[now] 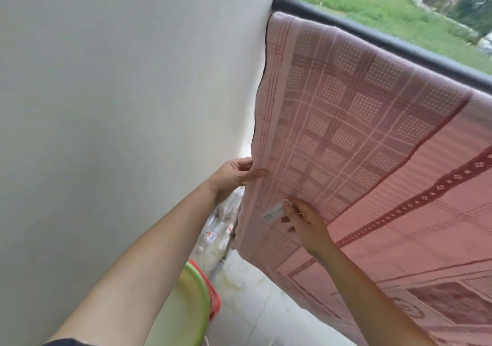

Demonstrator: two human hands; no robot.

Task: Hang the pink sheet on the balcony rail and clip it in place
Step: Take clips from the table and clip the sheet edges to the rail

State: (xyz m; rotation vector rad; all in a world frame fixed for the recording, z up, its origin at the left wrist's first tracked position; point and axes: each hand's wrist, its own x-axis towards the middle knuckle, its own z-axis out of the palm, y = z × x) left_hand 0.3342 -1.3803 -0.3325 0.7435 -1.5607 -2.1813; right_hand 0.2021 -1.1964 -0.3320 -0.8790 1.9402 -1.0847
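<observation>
The pink checked sheet (346, 138) is draped over the dark balcony rail (372, 36) and hangs down on my side, its left edge close to the white wall. My left hand (234, 176) pinches that left edge partway down, thumb on the front of the cloth. My right hand (306, 226) is lower, in front of the sheet, and holds a pale clip (275, 211) between thumb and fingers against the cloth. Whether the clip's jaws bite the fabric cannot be told.
A white wall (119, 106) fills the left side. A green basin (191, 308) sits over a red basket (213, 295) on the tiled floor below. Plastic bottles and bags (221, 228) lie in the corner behind the sheet. Green fields lie beyond the rail.
</observation>
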